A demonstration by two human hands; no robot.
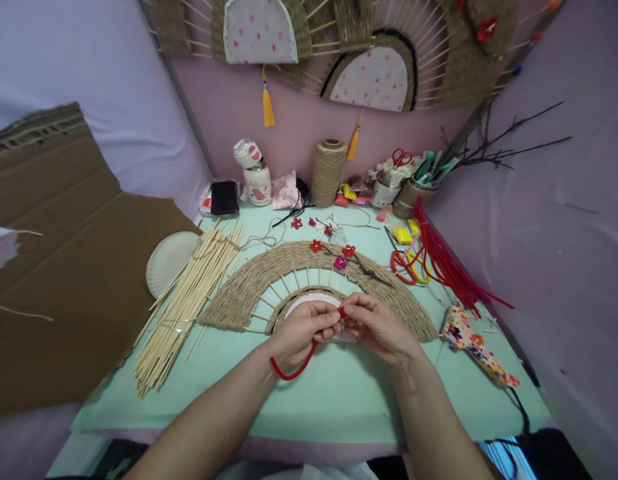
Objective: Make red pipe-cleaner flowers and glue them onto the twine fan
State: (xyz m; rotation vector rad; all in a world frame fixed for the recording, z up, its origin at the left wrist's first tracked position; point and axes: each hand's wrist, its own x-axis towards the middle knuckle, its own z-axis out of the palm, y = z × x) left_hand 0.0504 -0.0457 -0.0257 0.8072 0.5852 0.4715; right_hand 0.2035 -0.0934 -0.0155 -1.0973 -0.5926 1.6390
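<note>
Both my hands meet over the lower middle of a woven jute fan (pixel 269 273) lying on the pale green table (pixel 339 393). My left hand (pixel 303 330) is closed on a red pipe cleaner (pixel 295 371) that curls down below its palm. My right hand (pixel 376 327) pinches the upper end of the same pipe cleaner, fingertips touching those of the left. The fan has bamboo ribs, a white half-round centre and small red and pink flowers (pixel 331 250) on its upper band.
A bundle of bamboo sticks (pixel 186 307) and a paper plate (pixel 169 260) lie left. Red pipe cleaners (pixel 446 263), scissors (pixel 403 263) and a patterned cloth piece (pixel 476 347) lie right. A twine spool (pixel 329 172), jar, phone and tool cups line the back wall. Cardboard leans far left.
</note>
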